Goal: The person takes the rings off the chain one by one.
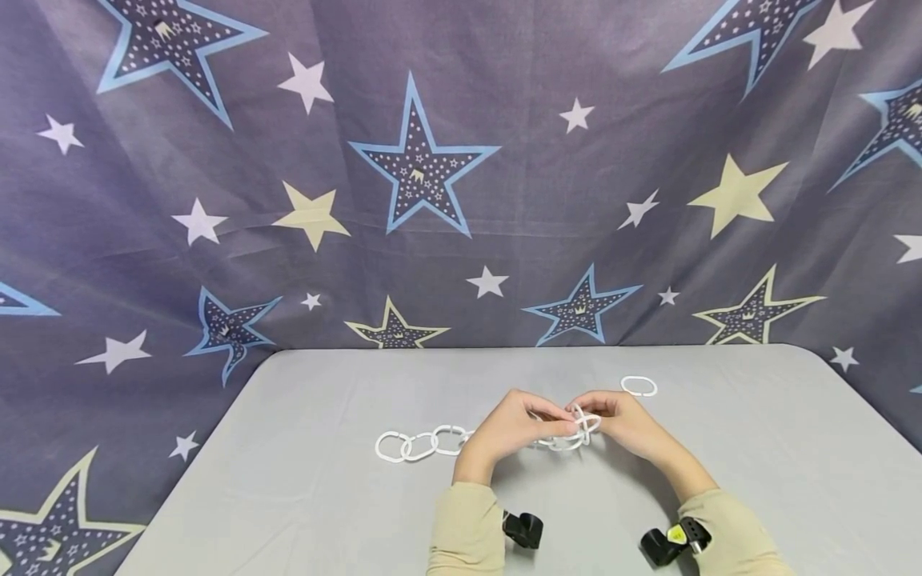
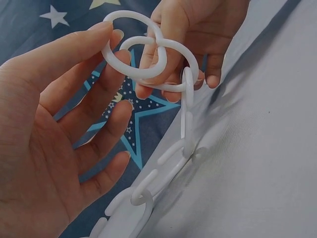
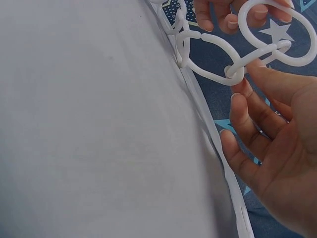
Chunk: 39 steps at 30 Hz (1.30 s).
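A chain of white plastic oval links (image 1: 378, 446) stretches along the table from the left toward both hands, partly covered by the left hand. My left hand (image 1: 511, 428) pinches the end link (image 2: 130, 15) between thumb and fingertips. The right hand (image 1: 628, 420) grips the adjoining link (image 3: 253, 56), its thumb and fingers meeting on it in the right wrist view. Those two links pass through each other, raised over the table. From the gripped link the chain hangs down, as the left wrist view shows.
A single loose white link (image 1: 639, 378) lies on the table behind the right hand. The grey cloth-covered table (image 1: 288, 512) meets a dark star-patterned curtain (image 1: 504, 192) at its back edge. Black wrist cameras (image 1: 528, 530) sit at both beige sleeves.
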Available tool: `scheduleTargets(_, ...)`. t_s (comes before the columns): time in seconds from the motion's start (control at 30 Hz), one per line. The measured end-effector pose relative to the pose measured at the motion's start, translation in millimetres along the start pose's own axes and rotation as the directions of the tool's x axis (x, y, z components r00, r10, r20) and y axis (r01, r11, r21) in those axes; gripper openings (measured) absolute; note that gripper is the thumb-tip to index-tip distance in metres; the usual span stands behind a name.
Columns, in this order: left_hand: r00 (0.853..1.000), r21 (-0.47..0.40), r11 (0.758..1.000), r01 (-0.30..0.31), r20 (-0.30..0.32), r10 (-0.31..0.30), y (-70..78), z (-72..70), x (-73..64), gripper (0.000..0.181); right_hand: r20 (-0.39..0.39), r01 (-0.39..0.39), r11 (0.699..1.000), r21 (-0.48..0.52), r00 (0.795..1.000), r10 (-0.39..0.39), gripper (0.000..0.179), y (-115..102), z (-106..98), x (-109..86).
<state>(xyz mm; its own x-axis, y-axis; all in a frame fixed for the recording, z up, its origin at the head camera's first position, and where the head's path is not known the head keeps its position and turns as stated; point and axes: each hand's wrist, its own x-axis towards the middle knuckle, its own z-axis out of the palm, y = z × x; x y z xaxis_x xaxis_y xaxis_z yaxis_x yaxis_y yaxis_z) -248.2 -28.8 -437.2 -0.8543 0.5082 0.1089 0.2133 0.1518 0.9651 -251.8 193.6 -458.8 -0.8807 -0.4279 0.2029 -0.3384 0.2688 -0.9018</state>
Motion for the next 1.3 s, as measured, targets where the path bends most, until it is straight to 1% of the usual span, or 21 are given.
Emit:
scheduleTargets(0.37,1.0,-0.014,1.0,-0.012,0.011,0.012,2.2,0.8,-0.3,0.015,0.007,-0.024,1.0,-0.018,1.0,0.024,0.024,2.9,-0.5,0.7)
scheduleTargets(0.87,0.999,0.012,1.0,-0.021,0.032,0.021,3.7,-0.2,-0.9,0.015,0.001,-0.042,0.999,-0.031,0.999,0.042,0.024,2.5,0.2,0.6)
scheduleTargets(1.3,1.0,0.014,1.0,-0.015,0.024,0.015,3.7,0.0,0.0,0.016,0.0,-0.027,0.999,-0.034,1.0,0.027,0.024,5.0,-0.6,0.0)
